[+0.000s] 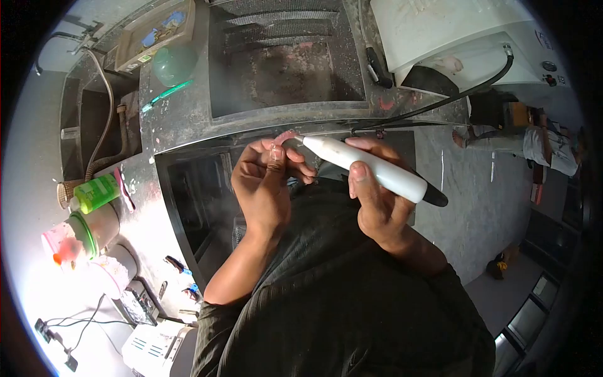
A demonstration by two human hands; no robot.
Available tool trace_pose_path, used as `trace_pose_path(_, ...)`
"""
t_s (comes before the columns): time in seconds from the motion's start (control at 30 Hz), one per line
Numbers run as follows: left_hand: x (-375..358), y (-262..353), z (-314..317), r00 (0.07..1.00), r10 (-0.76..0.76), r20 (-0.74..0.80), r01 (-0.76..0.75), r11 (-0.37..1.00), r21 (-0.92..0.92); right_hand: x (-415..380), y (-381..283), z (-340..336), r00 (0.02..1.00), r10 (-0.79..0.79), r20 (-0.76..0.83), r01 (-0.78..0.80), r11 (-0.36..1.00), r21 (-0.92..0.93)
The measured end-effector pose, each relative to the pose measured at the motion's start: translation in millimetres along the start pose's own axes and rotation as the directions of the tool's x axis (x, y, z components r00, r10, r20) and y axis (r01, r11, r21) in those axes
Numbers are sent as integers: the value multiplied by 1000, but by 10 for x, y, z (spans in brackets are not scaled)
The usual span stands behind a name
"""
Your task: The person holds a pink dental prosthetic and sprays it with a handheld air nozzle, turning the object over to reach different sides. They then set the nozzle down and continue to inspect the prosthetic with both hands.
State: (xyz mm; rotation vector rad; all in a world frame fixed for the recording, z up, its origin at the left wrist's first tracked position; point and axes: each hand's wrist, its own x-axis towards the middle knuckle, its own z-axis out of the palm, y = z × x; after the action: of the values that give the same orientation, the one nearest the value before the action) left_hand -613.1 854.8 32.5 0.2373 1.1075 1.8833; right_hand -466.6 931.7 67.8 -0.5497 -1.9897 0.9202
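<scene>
My left hand (264, 191) pinches a small pink curved piece (286, 136), which looks like a denture, between thumb and fingers. Wrapped around a thick white rotary handpiece (361, 162) with a black rear end is my right hand (384, 210). The handpiece points left, and its thin tip meets or nearly meets the pink piece; actual contact is too small to tell. Both hands are raised in front of my dark shirt, near the bench's front edge. Fingers cover part of the pink piece.
Ahead is a dusty recessed tray (289, 75) in the bench. A green bowl (174, 65) and green toothbrush (167, 96) lie left of it. A green bottle (97, 193) and tubs stand farther left. A black hose (452, 99) crosses right; another person (546, 147) is beyond.
</scene>
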Motion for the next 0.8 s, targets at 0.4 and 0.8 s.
trace_pose_path(0.4, 1, -6, 6, 985, 175, -11, -171, 973, 157, 111, -96, 94, 992, 123, 12, -124, 989, 86)
trace_pose_path(0.8, 80, 60, -182, 998, -56, 16, 58, 987, -149, 124, -36, 141, 973, 222, -59, -209, 962, 177)
